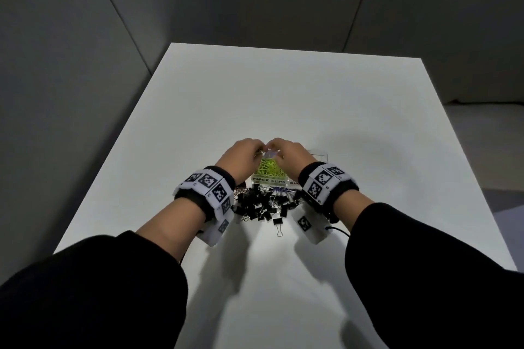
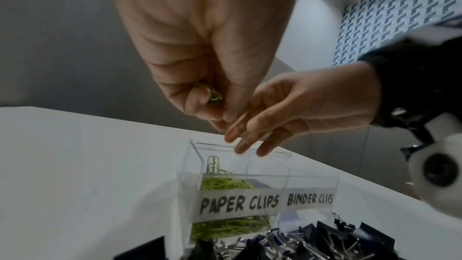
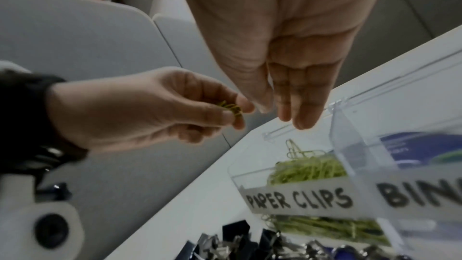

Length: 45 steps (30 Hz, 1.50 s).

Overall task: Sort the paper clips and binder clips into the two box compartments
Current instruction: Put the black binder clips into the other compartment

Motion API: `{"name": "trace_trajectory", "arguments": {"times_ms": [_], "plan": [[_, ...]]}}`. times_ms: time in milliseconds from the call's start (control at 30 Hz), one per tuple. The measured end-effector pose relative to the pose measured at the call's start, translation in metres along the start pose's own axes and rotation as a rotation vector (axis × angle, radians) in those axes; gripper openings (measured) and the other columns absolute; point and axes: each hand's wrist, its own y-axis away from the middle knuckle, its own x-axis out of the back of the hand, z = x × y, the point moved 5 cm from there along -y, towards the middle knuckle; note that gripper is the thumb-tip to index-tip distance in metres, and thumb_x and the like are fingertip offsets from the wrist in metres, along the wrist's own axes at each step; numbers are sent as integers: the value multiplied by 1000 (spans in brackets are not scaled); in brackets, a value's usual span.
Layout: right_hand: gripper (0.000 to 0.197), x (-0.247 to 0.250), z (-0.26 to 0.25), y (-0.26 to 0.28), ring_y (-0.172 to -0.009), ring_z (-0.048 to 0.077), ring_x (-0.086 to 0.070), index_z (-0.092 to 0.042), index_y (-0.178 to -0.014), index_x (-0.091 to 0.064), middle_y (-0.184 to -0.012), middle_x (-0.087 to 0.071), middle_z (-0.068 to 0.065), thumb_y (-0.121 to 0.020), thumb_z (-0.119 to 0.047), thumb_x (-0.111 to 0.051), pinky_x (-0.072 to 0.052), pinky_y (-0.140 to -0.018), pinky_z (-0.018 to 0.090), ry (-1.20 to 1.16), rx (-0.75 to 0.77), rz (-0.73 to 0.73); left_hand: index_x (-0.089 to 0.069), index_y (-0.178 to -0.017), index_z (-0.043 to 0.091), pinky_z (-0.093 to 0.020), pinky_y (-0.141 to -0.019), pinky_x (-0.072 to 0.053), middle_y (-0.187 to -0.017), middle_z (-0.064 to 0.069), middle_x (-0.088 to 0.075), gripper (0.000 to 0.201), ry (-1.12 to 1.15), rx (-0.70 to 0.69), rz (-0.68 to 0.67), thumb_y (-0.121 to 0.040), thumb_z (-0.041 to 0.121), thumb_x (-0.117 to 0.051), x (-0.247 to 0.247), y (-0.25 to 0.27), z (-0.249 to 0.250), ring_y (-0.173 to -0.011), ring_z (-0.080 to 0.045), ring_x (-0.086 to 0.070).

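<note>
left hand (image 2: 200, 50) fingers pinch green paper clips (image 2: 213, 94) right above the paper clips compartment (image 2: 225, 177), lower centre; right hand (image 2: 300, 110) fingers loose.

The box (image 2: 262, 185) is clear glossy plastic with matt paper labels (image 2: 240, 203). Yellow-green paper clips (image 3: 307, 169) look like coated wire; binder clips (image 1: 261, 204) are black with shiny metal handles. The bench (image 1: 283, 99) is smooth matt white.
</note>
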Motion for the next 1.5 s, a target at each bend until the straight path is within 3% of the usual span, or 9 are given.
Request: {"name": "trace_trajectory", "arguments": {"times_ms": [167,267,367,500,633,867,1100,1333,1500], "plan": [[29,34,32,33,-93,18,-58,-10,-121,-53,-119,-60,9,-94,-8,-43,-48,-88,31,-143,-8,207,-50,-131,18,-33,-93,-44,-130,-3,-59,36,-125,-82,-46,-95,23,-46,-14,-15,19,-116,-21,-56],[27,42,74,61,-88,14,-51,-9,-118,-54,-117,-59,10,-93,-8,-44,-41,-82,25,-113,-94,322,-50,-130,20,-33,-94,-43,-133,1,-55,36,-144,-82,106,-95,27,-43,-6,-9,12,-118,-18,-54],[36,20,116,83,-111,22,-52,-11,-130,-45,-133,-50,12,-94,-15,-44,-41,-98,33,-23,-267,202,-46,-133,18,-36,-95,-43,-136,-3,-51,38,-68,81,254,-96,21,-39,-1,5,-22,-120,-21,-52],[60,-23,134,92,-142,27,-20,-10,-145,-18,-156,-16,10,-96,-31,-44,-21,-117,39,88,-338,-21,-26,-145,16,-46,-106,-36,-149,-8,-35,49,-129,307,-15,-99,34,-30,-38,28,-63,-135,-27,-36],[67,-48,117,96,-145,33,0,-7,-147,-2,-158,1,12,-97,-39,-34,-9,-120,39,249,-328,-116,-16,-148,17,-46,-110,-31,-155,-6,-21,56,-217,253,-121,-99,43,-26,-68,60,-57,-142,-26,-21],[69,-77,86,117,-145,32,2,-4,-146,2,-157,4,15,-97,-35,-35,-9,-120,38,344,-238,-186,0,-149,23,-41,-119,-11,-159,-9,3,66,-152,199,-211,-97,47,-32,-101,109,-38,-147,-27,5],[71,-58,81,122,-144,26,-13,-15,-147,-8,-158,-8,8,-92,-27,-51,-19,-117,39,188,-169,-65,-7,-148,28,-42,-112,-30,-157,-3,-9,82,-196,95,-196,-85,48,-56,-89,117,-32,-142,-25,-20],[86,-74,80,124,-145,32,-3,-14,-148,-2,-158,-2,7,-86,-41,-56,-22,-117,43,404,-183,-244,-14,-146,24,-42,-102,-41,-144,-11,-22,94,-238,107,-327,-75,37,-73,-101,112,-27,-129,-30,-31],[88,-62,81,130,-133,31,-32,-20,-145,-13,-149,-25,10,-78,-33,-68,-38,-106,44,338,-229,-102,-18,-146,23,-38,-99,-45,-139,-10,-25,93,-153,125,-296,-74,32,-75,-102,111,-29,-121,-27,-42]]}}
